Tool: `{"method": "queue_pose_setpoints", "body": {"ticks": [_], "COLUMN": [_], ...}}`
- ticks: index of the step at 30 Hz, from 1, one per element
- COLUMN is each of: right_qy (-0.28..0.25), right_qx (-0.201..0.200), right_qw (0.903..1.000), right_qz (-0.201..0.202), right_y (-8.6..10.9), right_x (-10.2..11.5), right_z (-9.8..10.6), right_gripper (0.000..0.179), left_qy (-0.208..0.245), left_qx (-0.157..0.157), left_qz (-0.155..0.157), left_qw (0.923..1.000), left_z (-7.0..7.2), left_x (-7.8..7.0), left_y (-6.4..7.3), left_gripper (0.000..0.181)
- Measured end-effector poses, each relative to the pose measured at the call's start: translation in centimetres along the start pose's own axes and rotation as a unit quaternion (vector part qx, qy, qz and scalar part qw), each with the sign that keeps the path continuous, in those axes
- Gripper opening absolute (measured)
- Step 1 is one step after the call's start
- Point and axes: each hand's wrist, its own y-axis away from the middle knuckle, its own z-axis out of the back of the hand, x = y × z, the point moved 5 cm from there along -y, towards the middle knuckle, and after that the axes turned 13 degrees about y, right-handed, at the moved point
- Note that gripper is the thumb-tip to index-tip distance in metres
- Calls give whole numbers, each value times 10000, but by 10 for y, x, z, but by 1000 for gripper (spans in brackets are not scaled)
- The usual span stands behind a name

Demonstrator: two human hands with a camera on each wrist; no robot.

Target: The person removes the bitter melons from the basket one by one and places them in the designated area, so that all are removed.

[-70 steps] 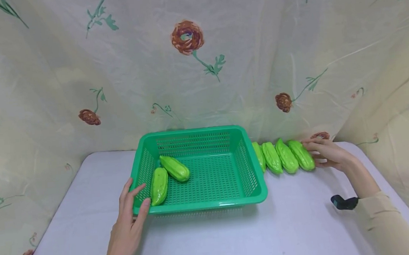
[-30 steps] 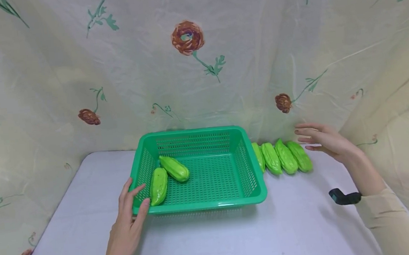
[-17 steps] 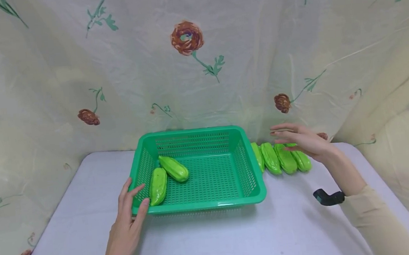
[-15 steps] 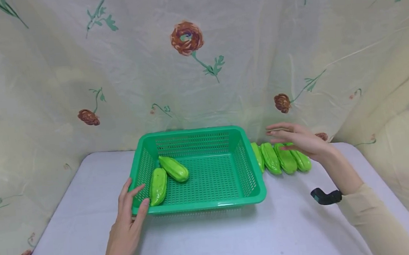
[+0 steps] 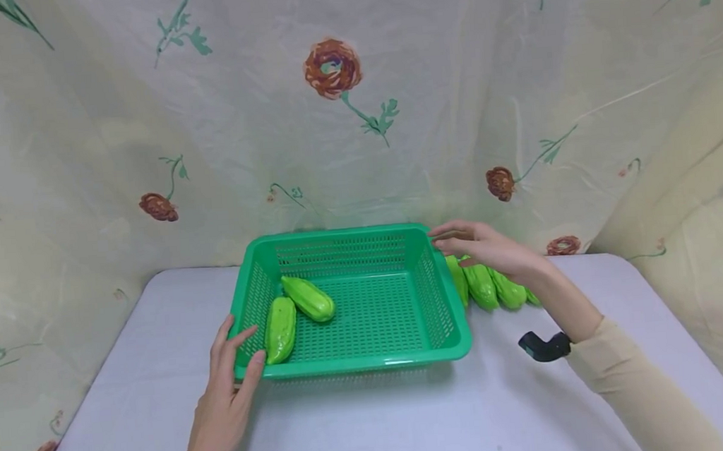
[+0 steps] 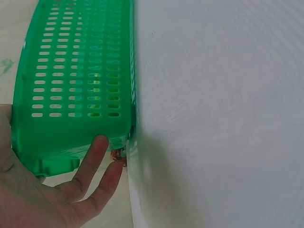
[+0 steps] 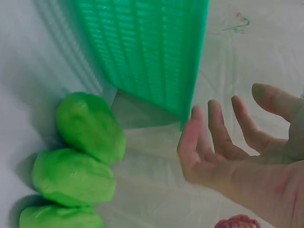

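- Fingers of the left hand (image 5: 225, 397) lie spread and nearly straight around the basket's corner at 8 o'clock, one reaching over the rim, the thumb along the near edge; they touch the basket without curling round it.
- Right hand (image 5: 489, 247): fingers extended, slightly bent and spread apart, with nothing in them. Their tips are at the corner at 2 o'clock of the basket; whether they touch its rim cannot be told.
- Green basket (image 5: 372, 360): rectangular, with slotted walls, upright in the middle of the surface (image 5: 415, 419), which has a pale covering.
- Inside the basket lie two ridged green vegetables, both toward 9 o'clock. One vegetable (image 5: 281, 331) lies lengthwise along the wall, a little below 9; its neighbour (image 5: 309, 299) slants beside it, farther in.
- Outside, at 3 o'clock from the basket, a row of four similar green vegetables (image 5: 482, 288) lies side by side on the surface. The right hand and its wrist pass above them and partly hide them.
- Black device (image 5: 544, 346): on the right wrist, sticking out toward 9 o'clock, just beyond the cuff of a beige sleeve (image 5: 634, 374).
- Pale curtain (image 5: 396, 173) at 12 o'clock behind the basket, printed with brownish-red flowers (image 5: 332, 69) and green stems.
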Motion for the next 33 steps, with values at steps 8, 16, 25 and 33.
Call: {"method": "queue_pose_setpoints", "body": {"ticks": [8, 16, 25, 33], "right_qy": [-74, -32, -161, -177], "right_qx": [153, 465, 849, 984], "right_qw": [9997, 9978, 9947, 9931], "right_qz": [193, 476, 556, 620], "right_y": [-11, -26, -46, -65], "right_x": [26, 63, 93, 106], "right_z": [-7, -20, -45, -64], "right_gripper": [51, 48, 44, 41], "left_qy": [52, 91, 92, 102], "left_qx": [1, 0, -30, -49], "left_qz": [-51, -68, -95, -98], "left_qw": [10000, 9999, 9999, 9999], "left_z": [0, -1, 0, -1], "left_x": [-1, -1, -1, -1], "left_y": [-1, 0, 1, 0], "left_gripper": [47, 47, 46, 47]}}
